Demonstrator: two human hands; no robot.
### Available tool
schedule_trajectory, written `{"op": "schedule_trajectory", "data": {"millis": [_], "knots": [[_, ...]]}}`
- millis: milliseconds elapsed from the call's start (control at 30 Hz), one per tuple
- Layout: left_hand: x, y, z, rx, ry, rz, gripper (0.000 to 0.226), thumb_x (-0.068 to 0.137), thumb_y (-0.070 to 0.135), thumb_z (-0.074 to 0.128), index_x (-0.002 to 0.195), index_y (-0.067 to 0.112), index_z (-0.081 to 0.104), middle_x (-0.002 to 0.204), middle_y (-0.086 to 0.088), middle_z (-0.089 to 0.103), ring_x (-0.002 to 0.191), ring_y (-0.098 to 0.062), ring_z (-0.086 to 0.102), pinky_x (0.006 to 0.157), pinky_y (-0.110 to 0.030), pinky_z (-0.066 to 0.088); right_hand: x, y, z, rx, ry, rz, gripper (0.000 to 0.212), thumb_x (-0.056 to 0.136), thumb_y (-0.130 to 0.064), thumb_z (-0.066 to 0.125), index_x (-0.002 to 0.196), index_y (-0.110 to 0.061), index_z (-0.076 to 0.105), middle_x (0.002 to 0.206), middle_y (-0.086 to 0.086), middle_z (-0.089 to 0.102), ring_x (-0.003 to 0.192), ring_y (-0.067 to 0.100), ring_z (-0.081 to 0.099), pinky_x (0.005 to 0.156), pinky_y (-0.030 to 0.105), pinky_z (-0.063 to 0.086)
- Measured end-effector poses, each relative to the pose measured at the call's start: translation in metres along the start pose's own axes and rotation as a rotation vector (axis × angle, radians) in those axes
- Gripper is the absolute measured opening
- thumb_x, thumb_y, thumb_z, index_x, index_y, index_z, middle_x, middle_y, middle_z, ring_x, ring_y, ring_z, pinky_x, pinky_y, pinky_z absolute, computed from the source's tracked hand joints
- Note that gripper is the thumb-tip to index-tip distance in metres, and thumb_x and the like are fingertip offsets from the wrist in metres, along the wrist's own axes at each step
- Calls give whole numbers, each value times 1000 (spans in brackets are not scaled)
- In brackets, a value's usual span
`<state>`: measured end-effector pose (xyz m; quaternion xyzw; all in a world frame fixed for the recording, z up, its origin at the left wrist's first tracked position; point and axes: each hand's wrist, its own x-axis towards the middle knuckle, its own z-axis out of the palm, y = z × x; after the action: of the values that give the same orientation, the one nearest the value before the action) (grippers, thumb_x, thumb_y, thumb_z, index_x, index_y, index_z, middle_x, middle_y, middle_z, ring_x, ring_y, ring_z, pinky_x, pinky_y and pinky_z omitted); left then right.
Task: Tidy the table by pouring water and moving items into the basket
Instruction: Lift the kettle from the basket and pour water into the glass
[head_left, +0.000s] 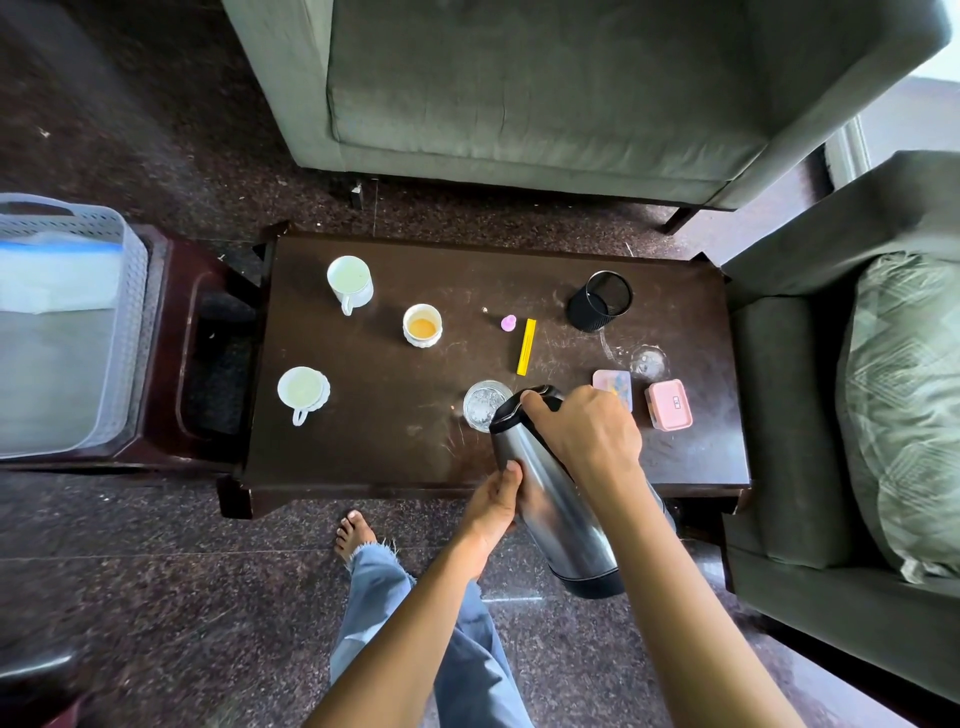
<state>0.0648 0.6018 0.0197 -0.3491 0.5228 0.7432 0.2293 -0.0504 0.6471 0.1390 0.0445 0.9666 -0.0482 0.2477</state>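
Note:
A steel flask (550, 499) with a black top is tilted over a clear glass (482, 402) near the table's front edge. My right hand (582, 436) grips the flask's black handle at the top, thumb on the lid. My left hand (493, 506) holds the flask's body from the left. The glass holds water. On the dark table (374, 447) stand a white mug (350, 283), a small white cup (422, 325) with orange liquid and a white cup (304, 392). The grey perforated basket (72, 322) sits on a side table at the left.
A black mesh pen cup (597, 301), a yellow strip (526, 346), a pink round bit (508, 323), an empty glass (647, 362) and two pink boxes (669, 405) lie on the right half. Grey sofas stand behind and to the right.

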Motion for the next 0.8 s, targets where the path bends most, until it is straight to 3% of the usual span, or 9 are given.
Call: {"op": "schedule_trajectory", "data": {"millis": [233, 333, 467, 600, 800], "knots": [[1, -3, -1, 13, -14, -1, 32, 98, 47, 33, 98, 24, 56, 77, 4, 58, 69, -5, 55, 58, -15, 45, 0, 1, 0, -11, 9, 1, 66, 88, -59, 45, 114, -1, 61, 110, 16, 65, 103, 34, 62, 75, 33, 48], [0, -2, 0, 22, -23, -7, 33, 98, 46, 33, 92, 24, 56, 77, 3, 58, 70, -7, 54, 62, -19, 45, 0, 2, -1, -10, 15, 0, 65, 88, -59, 46, 114, -1, 61, 111, 16, 65, 104, 33, 62, 76, 33, 48], [0, 0, 0, 14, -20, -10, 35, 95, 50, 34, 92, 23, 57, 74, 4, 57, 68, -6, 54, 56, -14, 44, -1, 3, -1, -7, 25, 0, 65, 88, -59, 46, 114, -1, 61, 111, 16, 65, 103, 34, 62, 74, 33, 46], [3, -4, -1, 27, -25, -18, 36, 93, 53, 35, 89, 25, 58, 83, 2, 62, 77, -10, 58, 75, -25, 46, 0, 5, 0, -5, 41, -11, 64, 88, -59, 46, 110, -2, 63, 109, 16, 66, 102, 34, 62, 70, 31, 41], [7, -5, -6, 87, -26, -40, 38, 90, 59, 41, 90, 25, 57, 82, 3, 61, 78, -12, 58, 78, -29, 47, 1, 13, 4, 53, 32, 4, 63, 87, -58, 47, 105, 0, 63, 107, 18, 66, 101, 35, 61, 72, 33, 42]]}}
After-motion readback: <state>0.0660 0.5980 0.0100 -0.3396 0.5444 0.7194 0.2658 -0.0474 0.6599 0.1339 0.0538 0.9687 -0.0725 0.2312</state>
